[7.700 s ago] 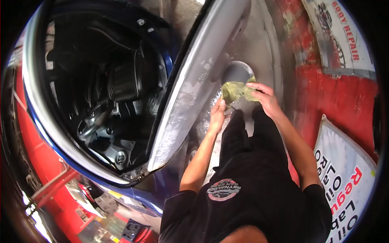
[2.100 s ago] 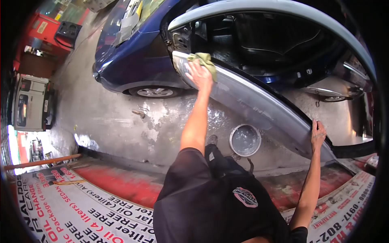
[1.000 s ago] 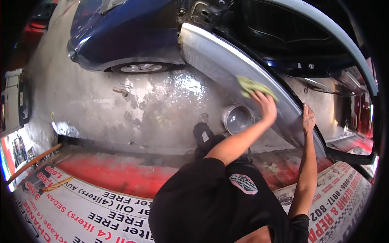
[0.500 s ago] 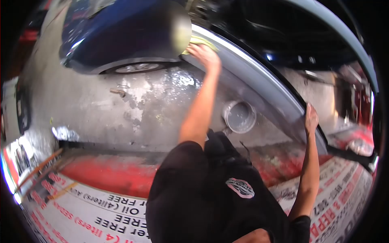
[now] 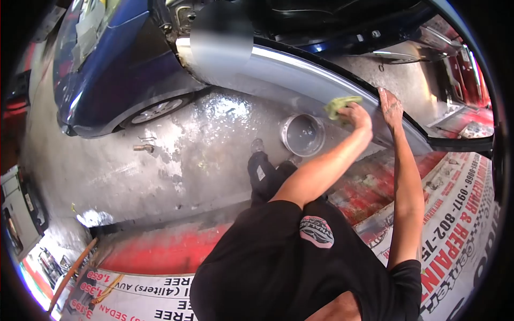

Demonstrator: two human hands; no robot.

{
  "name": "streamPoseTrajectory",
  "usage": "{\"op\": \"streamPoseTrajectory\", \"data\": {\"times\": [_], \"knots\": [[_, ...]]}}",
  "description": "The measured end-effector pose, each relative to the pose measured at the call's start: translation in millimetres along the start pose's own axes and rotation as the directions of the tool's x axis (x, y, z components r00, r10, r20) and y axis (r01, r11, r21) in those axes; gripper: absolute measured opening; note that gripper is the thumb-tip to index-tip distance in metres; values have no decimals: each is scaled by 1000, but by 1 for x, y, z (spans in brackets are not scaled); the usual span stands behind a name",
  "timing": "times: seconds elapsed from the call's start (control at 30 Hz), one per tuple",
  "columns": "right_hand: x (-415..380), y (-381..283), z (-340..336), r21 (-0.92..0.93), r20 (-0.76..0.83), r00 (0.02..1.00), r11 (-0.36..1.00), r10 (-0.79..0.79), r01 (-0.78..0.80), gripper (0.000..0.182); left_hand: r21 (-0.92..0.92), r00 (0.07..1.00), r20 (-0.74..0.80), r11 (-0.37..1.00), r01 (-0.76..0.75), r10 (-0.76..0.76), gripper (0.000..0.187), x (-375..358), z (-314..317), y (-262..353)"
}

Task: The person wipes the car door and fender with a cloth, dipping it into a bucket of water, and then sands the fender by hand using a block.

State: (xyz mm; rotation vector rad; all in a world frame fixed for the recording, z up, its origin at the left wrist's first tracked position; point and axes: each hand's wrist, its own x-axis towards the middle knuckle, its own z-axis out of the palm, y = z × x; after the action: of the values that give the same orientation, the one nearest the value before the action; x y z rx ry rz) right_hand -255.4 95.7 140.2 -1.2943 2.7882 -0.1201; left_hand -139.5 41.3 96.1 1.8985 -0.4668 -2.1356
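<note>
- Nearest is the person's black shirt [image 5: 246, 257], with a round logo [image 5: 316, 232] on the chest.
- The left hand [image 5: 357, 115] is closed on a yellow-green cloth [image 5: 340, 107], bunched between the fingers and against the outer face of the grey door [image 5: 300, 85].
- The right hand [image 5: 392, 109] lies on the door's upper edge with its fingers extended, just beside the left hand and apart from the cloth.
- The door stands open, a bright line of light along its upper edge; a blurred patch hides part of its hinge end.
- Below the door, near the person's feet, a round bucket [image 5: 302, 135] holds greyish liquid.
- The concrete floor [image 5: 214, 171] shines wet between the bucket and the car.
- A small brownish object [image 5: 143, 147] lies on the floor, too small to identify.
- Beyond is the blue car [image 5: 123, 75], its front wheel [image 5: 157, 111] partly under the fender.
- At the right side, a printed banner [image 5: 471, 214] reads "REPAIR & REPAINT".
- At the far left edge is a pale vehicle [image 5: 20, 211].
</note>
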Motion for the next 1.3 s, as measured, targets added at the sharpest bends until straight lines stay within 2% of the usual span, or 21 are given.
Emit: {"op": "streamPoseTrajectory", "data": {"times": [0.03, 0.07, 0.13, 0.2, 0.3, 0.4, 0.47, 0.53, 0.63, 0.67, 0.77, 0.87, 0.9, 0.93, 1.0, 1.07, 1.13, 1.17, 1.2, 1.27, 1.3], "knots": [[-2, 32, 23, -177, -178, 924, 935, -338, 307, 53, -134, 986, 158, 991, -23, 44, 58, -2, 1, -33], [7, 29, 23, -160, -220, 911, 934, -349, 319, 53, -170, 985, 170, 985, 2, 27, 55, 16, 31, -59], [5, 18, 12, -138, 51, 996, 987, -76, 82, 44, -160, 993, 45, 980, 117, -111, 46, 60, 98, -107], [8, 22, 8, -137, 94, 992, 985, -88, 100, 44, -279, 944, 329, 952, 124, -26, 40, 95, 93, -137], [-2, -3, -3, 33, -115, 991, 996, -73, 77, 48, -317, 924, 381, 937, 146, -15, 27, 22, 1, -36], [-9, -4, -11, -9, -170, 948, 962, -270, 272, 50, -342, 917, 355, 938, -52, 180, 18, 36, -52, 15], [-8, -7, -20, -3, -133, 953, 962, -272, 274, 51, -331, 937, 57, 892, -307, 343, 22, 63, -68, 39], [0, -10, -26, 0, -106, 959, 964, -265, 266, 52, -257, 839, -240, 802, -540, 488, 30, 136, -78, 51], [26, 2, -21, -60, -180, 917, 934, -356, 351, 53, -153, 758, -251, 748, -646, 602, 51, 151, -111, 106], [36, 8, -19, -55, -191, 910, 929, -369, 365, 53, -23, 710, -290, 737, -676, 642, 55, 145, -116, 126], [64, 12, -18, -74, -232, 876, 906, -423, 417, 52, 292, 312, -444, 465, -836, 840, 50, 171, -131, 172], [82, 10, -26, -87, -92, 917, 921, -387, 380, 54, 419, 222, -488, 450, -789, 844, 36, 194, -168, 226], [88, 12, -25, -104, -90, 912, 915, -399, 390, 54, 593, 140, -374, 352, -724, 917, 36, 195, -186, 243], [94, 14, -21, -117, -89, 909, 910, -408, 398, 55, 836, 42, -183, 178, -520, 982, 37, 200, -207, 259], [101, 6, -15, -87, -155, 888, 901, -434, 425, 54, 806, -279, -443, 243, -539, 852, 41, 218, -218, 302], [100, 0, -37, 4, -102, 895, 900, -434, 437, 55, 511, -119, -540, 212, -833, 833, 40, 217, -235, 325], [108, 5, -39, -104, -186, 854, 874, -486, 474, 57, 521, 191, -482, 455, -722, 855, 31, 161, -232, 321], [111, 6, -38, -146, -206, 862, 886, -463, 441, 59, 129, 60, -619, 177, -976, 783, 25, 209, -234, 315], [117, 1, -42, -192, -195, 883, 900, -427, 392, 60, 157, 19, -565, 131, -979, 825, 22, 179, -228, 308], [133, -1, -30, -182, -261, 897, 931, -356, 316, 60, 476, -218, -388, -8, -879, 896, 31, 189, -241, 294], [137, -17, -40, -158, -140, 962, 965, -234, 211, 59, 449, -166, -401, 36, -893, 901, 37, 199, -246, 289]]}}
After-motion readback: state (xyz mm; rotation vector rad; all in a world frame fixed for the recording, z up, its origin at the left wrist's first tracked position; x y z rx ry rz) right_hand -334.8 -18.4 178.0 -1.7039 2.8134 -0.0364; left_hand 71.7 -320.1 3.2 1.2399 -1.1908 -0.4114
